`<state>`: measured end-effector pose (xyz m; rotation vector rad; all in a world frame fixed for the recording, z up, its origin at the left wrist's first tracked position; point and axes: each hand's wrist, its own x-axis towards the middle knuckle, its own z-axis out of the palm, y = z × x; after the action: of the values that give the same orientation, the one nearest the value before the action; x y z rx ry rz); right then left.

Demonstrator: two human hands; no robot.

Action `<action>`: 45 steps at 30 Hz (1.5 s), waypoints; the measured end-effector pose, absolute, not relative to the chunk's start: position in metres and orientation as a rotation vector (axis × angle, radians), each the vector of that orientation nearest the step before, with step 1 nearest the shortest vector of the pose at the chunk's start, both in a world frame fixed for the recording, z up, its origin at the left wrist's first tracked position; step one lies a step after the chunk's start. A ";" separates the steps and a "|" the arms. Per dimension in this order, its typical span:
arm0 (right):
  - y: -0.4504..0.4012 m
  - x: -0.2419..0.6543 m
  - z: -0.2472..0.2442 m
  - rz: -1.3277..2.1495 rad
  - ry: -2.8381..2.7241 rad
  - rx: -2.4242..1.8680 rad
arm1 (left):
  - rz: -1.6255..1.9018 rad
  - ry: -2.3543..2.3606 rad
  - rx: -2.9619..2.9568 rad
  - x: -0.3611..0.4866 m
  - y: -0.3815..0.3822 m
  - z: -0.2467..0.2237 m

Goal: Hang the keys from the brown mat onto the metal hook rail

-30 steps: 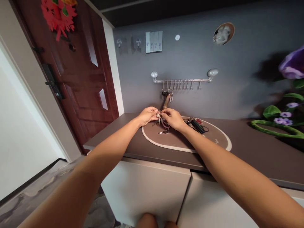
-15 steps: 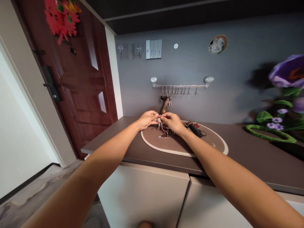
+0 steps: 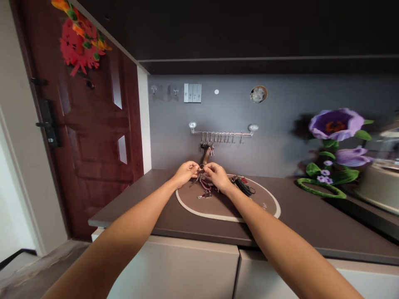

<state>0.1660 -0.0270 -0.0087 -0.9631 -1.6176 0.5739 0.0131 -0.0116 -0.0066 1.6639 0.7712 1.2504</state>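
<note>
Both hands pinch a metal key ring (image 3: 202, 166) from either side, low over the oval mat. My left hand (image 3: 188, 172) is closed on the ring's left side, and my right hand (image 3: 217, 175) grips its right side. Several keys (image 3: 199, 176) dangle from the ring between the hands. A pinkish strap (image 3: 205, 185) hangs or lies just beneath; whether it belongs to this ring I cannot tell. More keys (image 3: 204, 194) lie on the brown mat (image 3: 215, 207) in front. To the right of my right hand sits a pile of keys with a black holder (image 3: 245, 187).
On the wall, a hook rail (image 3: 222, 133) carries hanging keys (image 3: 207, 147) at its left end. Purple fabric flowers (image 3: 336, 124) stand on the counter (image 3: 305, 224) at right, by a pale round container (image 3: 382, 185). An overhead cabinet (image 3: 249, 33) spans the top; a dark red door (image 3: 93, 166) is at left.
The camera view has tilted up and shifted right, so everything sits lower and further left. My hands still hold the key ring, which now shows more clearly between the fingertips.
</note>
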 end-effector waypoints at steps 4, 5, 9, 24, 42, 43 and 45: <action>-0.027 0.170 -0.005 0.610 -1.533 -0.947 | 1.290 0.940 1.903 0.011 -0.005 -0.011; -0.028 0.171 -0.004 0.628 -1.502 -0.938 | 1.295 0.990 1.990 0.010 -0.004 -0.012; -0.027 0.174 0.003 0.785 -1.308 -0.873 | 1.263 1.132 2.302 0.005 -0.004 -0.014; -0.004 0.181 0.078 0.908 -0.967 -0.786 | 1.166 1.223 2.483 0.006 -0.010 -0.014; 0.028 0.174 0.086 0.949 -0.779 -0.841 | 1.144 1.228 2.547 0.005 -0.007 -0.013; 0.028 0.174 0.085 0.957 -0.786 -0.837 | 1.145 1.227 2.543 0.005 -0.007 -0.013; 0.028 0.175 0.082 0.974 -0.803 -0.828 | 1.141 1.232 2.528 0.005 -0.007 -0.013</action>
<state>0.1747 0.0277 0.0816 -0.8285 -0.8032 0.9738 0.0045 -0.0070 -0.0134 2.5281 1.2325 1.1410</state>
